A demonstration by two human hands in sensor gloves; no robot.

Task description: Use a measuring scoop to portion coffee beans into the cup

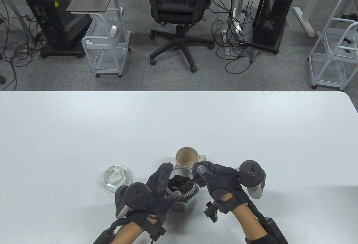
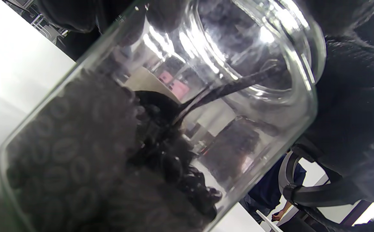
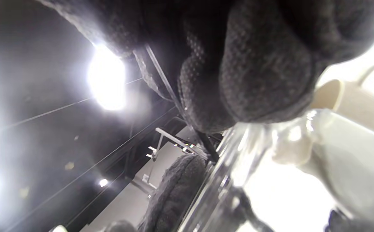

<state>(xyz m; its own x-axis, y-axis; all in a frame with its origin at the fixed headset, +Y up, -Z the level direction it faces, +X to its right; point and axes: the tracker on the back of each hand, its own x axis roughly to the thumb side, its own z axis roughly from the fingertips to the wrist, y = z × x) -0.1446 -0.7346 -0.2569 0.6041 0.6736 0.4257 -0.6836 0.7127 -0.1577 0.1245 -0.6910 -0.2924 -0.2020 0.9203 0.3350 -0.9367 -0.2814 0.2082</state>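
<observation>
Held the glass jar (image 1: 186, 202) with the left grip (image 1: 156, 190) near the front edge of the white worktop (image 1: 84, 132), fingers curled round the jar's left side and thumb at its front. Kept the jar lidless and tipped a little, as far as the left wrist view showed. Saw the coffee beans (image 1: 179, 183) dark inside it, piled against the glass wall in the left wrist view (image 2: 71, 151).

Pinched the handle of the black measuring scoop (image 2: 229, 87) with the right grip (image 1: 216, 179), curled fingers closed on it just above the jar's mouth. Sent the handle slanting down through the mouth, with the bowl end sunk among the beans; could not tell how full the bowl was. Caught only a thin dark strip of the handle below the gloved fingers (image 3: 254, 74) in the right wrist view, with the jar's rim right beside them.

Found the beige cup (image 1: 186, 155) upright just behind the jar, handle pointing right, close to the right grip's fingertips; could not tell from the table view whether cup and jar touched. Saw no beans in what showed of the cup's inside.

Noted the clear glass lid (image 1: 116, 177) lying flat on the worktop left of the jar, near the left grip but apart from it.
</observation>
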